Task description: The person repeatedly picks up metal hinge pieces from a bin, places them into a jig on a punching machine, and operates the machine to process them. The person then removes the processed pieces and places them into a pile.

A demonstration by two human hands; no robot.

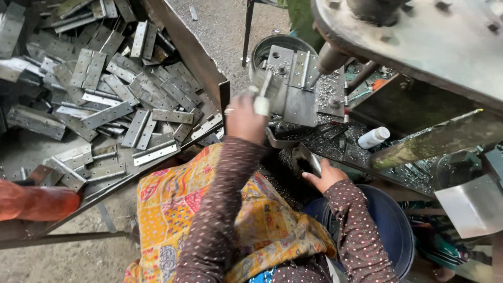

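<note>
**Hinge held on the drill jig, second hinge in the other hand**

The left hand is closed around a hinge by its lower end (a pale wrap covers one fingertip, a ring another). This hinge stands nearly upright in the view, its long axis running from the hand up and slightly right, its far end lying against the grey metal jig plate under the drill spindle.

The right hand grips a second hinge at the near edge of the machine bench; its long axis slants up-left from the hand.

A white bottle lies on the swarf-covered bench, right of the jig. Off to the left, a tray holds a heap of loose hinges, pointing every way.
</note>
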